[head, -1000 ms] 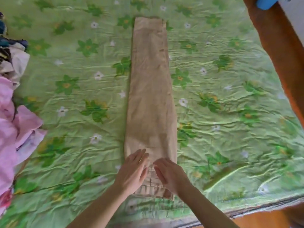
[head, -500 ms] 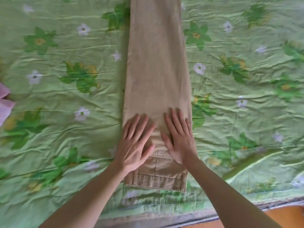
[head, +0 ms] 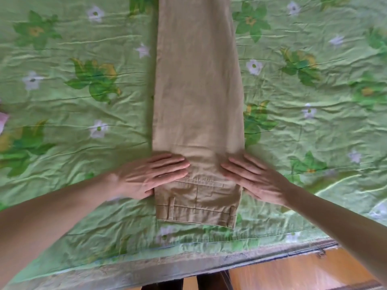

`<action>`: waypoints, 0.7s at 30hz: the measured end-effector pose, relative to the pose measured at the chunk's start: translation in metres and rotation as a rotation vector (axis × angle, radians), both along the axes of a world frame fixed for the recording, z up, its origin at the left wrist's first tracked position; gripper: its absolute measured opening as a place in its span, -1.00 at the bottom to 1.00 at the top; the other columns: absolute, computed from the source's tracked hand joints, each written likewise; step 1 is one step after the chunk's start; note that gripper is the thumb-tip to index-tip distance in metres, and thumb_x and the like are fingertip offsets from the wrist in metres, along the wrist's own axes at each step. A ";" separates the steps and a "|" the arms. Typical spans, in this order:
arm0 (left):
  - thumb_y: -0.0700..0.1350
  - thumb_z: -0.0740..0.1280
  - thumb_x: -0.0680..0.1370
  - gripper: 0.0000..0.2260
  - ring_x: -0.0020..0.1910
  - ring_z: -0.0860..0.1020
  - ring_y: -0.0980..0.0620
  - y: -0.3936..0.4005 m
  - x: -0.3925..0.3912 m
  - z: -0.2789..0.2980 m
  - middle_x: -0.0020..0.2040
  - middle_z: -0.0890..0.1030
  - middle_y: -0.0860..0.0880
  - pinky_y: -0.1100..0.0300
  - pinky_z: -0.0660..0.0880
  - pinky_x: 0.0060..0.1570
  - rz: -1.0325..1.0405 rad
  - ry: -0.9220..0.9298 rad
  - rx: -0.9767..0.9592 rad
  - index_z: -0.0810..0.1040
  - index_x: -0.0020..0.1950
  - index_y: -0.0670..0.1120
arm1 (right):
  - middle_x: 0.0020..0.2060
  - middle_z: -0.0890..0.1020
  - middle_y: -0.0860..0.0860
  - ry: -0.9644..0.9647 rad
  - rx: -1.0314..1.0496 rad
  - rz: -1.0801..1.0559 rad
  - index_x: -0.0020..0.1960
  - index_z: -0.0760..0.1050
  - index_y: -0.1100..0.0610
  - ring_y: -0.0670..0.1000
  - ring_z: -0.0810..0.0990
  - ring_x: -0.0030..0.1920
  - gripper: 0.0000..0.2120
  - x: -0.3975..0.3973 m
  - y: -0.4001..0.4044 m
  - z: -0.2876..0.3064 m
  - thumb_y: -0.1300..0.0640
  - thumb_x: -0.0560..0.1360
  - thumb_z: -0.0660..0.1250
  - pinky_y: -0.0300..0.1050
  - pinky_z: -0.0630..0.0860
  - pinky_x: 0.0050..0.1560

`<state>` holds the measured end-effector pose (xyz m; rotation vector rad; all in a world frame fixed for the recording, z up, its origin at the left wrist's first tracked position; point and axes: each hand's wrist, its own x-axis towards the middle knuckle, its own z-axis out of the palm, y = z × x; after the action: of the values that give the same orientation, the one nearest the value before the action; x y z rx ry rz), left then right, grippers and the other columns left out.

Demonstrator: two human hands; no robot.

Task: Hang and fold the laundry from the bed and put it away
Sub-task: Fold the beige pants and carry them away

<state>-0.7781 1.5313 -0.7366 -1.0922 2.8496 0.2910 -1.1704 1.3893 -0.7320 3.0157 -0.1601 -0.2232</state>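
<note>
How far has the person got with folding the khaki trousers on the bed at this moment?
Done: the khaki trousers lie folded lengthwise into one narrow strip on the green floral bedspread, waistband nearest the bed's edge. In hand: the left hand and right hand press flat at the strip's two sides, just above the back pocket. Left: no crosswise fold shows yet, and the trousers are not put away. A pink item shows at the left edge.

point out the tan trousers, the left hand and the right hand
tan trousers [head: 199,91]: head view, mid leg panel
left hand [head: 146,176]: head view, back of hand
right hand [head: 257,181]: head view, back of hand
</note>
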 end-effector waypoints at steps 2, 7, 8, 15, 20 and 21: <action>-0.32 0.19 0.53 -0.26 0.69 0.02 -0.19 0.004 -0.004 -0.005 0.71 0.01 -0.20 -0.16 0.03 0.64 -0.014 0.018 -0.081 0.05 0.71 -0.13 | 0.68 0.12 0.07 -0.094 -0.042 0.046 0.71 0.04 0.03 0.15 0.10 0.67 -0.10 0.006 0.009 -0.006 0.17 0.52 0.48 0.19 0.16 0.60; -0.28 0.24 0.60 -0.34 0.68 0.06 -0.23 0.011 -0.021 -0.008 0.70 0.09 -0.19 -0.21 0.03 0.64 0.185 0.153 -0.037 0.13 0.69 -0.18 | 0.68 0.13 0.04 -0.139 0.192 -0.029 0.70 0.11 0.01 0.10 0.07 0.68 -0.15 0.035 0.021 -0.003 0.22 0.52 0.44 0.18 0.07 0.65; -0.09 0.37 0.62 -0.30 0.69 0.06 -0.22 0.011 -0.023 -0.008 0.71 0.10 -0.18 -0.21 0.04 0.64 0.217 0.168 0.010 0.15 0.69 -0.19 | 0.69 0.10 0.04 -0.100 0.244 -0.056 0.70 0.09 0.01 0.09 0.03 0.68 -0.09 0.036 0.020 0.000 0.19 0.48 0.47 0.16 0.03 0.66; 0.19 0.13 0.71 -0.38 0.69 0.09 -0.08 0.012 -0.022 0.004 0.71 0.14 -0.04 -0.12 0.01 0.65 0.274 0.371 0.187 0.19 0.69 -0.10 | 0.63 0.27 0.04 -0.145 0.537 -0.101 0.64 0.26 0.10 0.00 0.19 0.65 -0.16 0.032 0.007 0.012 0.00 0.47 0.55 0.11 0.17 0.64; -0.06 0.40 0.65 -0.75 -0.05 0.67 0.26 0.015 -0.025 0.009 0.07 0.74 0.08 0.11 0.65 -0.04 0.981 0.857 0.515 0.64 0.33 0.06 | 0.08 0.75 0.06 -0.451 0.989 -0.668 0.22 0.66 0.20 -0.03 0.72 0.05 -0.66 0.045 0.008 0.017 -0.01 0.57 0.45 0.11 0.66 0.07; 0.15 0.34 0.65 -0.75 -0.35 0.61 0.19 0.012 -0.030 0.013 -0.23 0.71 0.03 0.09 0.57 -0.39 1.062 0.866 0.414 0.69 0.15 0.03 | -0.12 0.75 0.03 -0.532 1.051 -0.819 0.08 0.67 0.24 -0.04 0.71 -0.17 -0.61 0.052 0.010 0.022 -0.12 0.60 0.38 0.05 0.65 -0.18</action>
<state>-0.8082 1.5432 -0.7235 -2.7033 2.0973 1.6303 -1.1181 1.3996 -0.7099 3.6441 -1.8404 0.6606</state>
